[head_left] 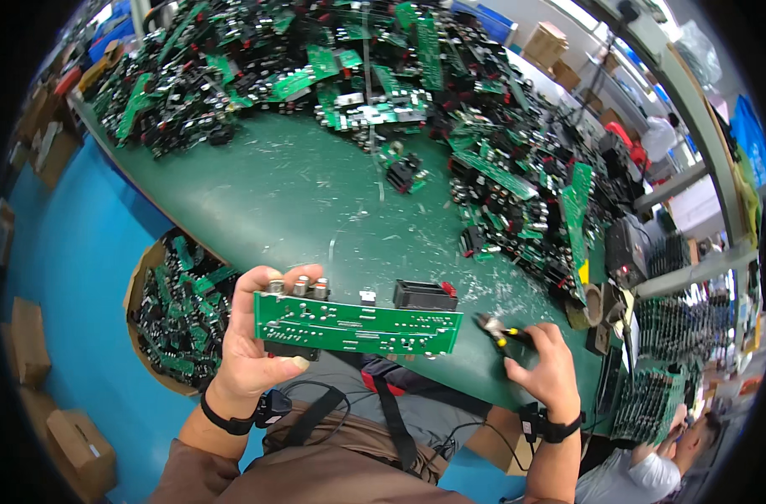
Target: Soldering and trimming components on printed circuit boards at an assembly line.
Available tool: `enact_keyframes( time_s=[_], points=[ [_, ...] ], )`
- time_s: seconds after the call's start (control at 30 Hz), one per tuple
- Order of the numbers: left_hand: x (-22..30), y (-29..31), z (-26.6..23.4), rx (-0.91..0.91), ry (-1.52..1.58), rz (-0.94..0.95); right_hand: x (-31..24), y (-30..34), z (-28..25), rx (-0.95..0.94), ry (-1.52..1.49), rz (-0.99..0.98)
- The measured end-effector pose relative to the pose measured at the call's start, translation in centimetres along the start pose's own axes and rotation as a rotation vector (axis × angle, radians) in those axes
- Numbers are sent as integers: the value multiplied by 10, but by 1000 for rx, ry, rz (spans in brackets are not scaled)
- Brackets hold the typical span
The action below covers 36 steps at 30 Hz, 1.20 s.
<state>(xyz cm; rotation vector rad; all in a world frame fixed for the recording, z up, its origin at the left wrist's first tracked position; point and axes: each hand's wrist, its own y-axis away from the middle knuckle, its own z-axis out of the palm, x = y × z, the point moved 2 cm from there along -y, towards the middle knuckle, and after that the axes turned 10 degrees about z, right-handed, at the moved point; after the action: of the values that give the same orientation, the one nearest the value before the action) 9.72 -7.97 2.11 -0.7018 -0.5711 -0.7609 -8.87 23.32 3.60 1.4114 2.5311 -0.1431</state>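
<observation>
Left hand: the hand is grasping one end of the circuit board; the fingers go behind its upper edge, and the thumb is below its lower edge.
Circuit board: the long green board extends from the left fingers toward the right hand, its soldered face turned to the person. It is raised over the near edge of the table.
Sockets: the round metal sockets stand out at the upper edge of the board, just beside the left fingertips.
Black block: this block also stands out at the upper edge, well apart from the left fingers.
Right hand: the hand has its fingers bent around the handles of the pliers.
Pliers: the pliers, with black and yellow handles, point from the right fingers toward the free end of the board, near it but apart. Whether their tips are open, I cannot tell.
Table: the green table spreads beyond the fingers of both hands.
Scraps: small pale scraps lie beyond the right fingers.
Heap: a big heap of boards lies far beyond both hands.
Box: a box full of boards stands to the left of the left fingers.
</observation>
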Motion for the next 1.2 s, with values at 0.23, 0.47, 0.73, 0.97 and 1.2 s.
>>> enact_keyframes(
  time_s=[0.23, 0.47, 0.73, 0.97, 1.2],
  points=[
    [62, -7, -49, 119, -410, 188, 5, 33, 16, 277, -822, 192],
    [132, 56, -212, 831, -758, 53, -40, 30, 62, 260, -1224, 8],
    [46, 193, -347, 1435, -270, -182, -48, 25, 85, 201, -1318, -26],
    [96, 135, -395, 1309, -663, -199, -47, 29, 89, 196, -1381, 10],
    [129, 118, -422, 1399, -1011, 0, -47, 29, 90, 184, -1364, -14]
  ],
)
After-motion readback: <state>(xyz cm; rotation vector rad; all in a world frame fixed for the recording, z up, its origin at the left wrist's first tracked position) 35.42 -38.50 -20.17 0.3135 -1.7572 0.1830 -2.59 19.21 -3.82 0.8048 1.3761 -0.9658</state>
